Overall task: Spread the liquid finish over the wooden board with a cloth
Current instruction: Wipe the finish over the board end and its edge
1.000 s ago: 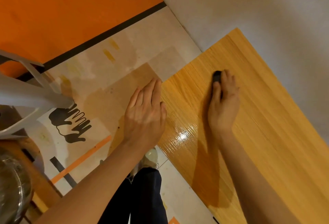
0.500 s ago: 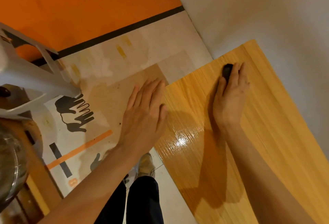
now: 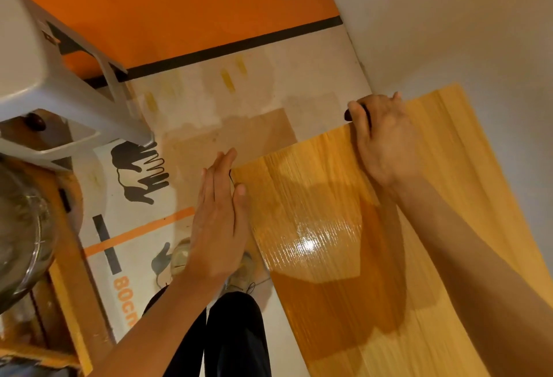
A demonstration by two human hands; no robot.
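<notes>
Pinching a dark cloth (image 3: 350, 114), of which only a scrap shows, the right hand (image 3: 386, 140) has its fingers curled round it at the far edge of the wooden board (image 3: 449, 197), near the wall-side corner. Left hand (image 3: 220, 221): fingers straight, flat against the board's left edge. Board's long axis runs from the cloth back toward the person; glossy wet finish (image 3: 308, 245) lies nearer, between both hands. Judgement: the next stroke pulls back along the grain.
</notes>
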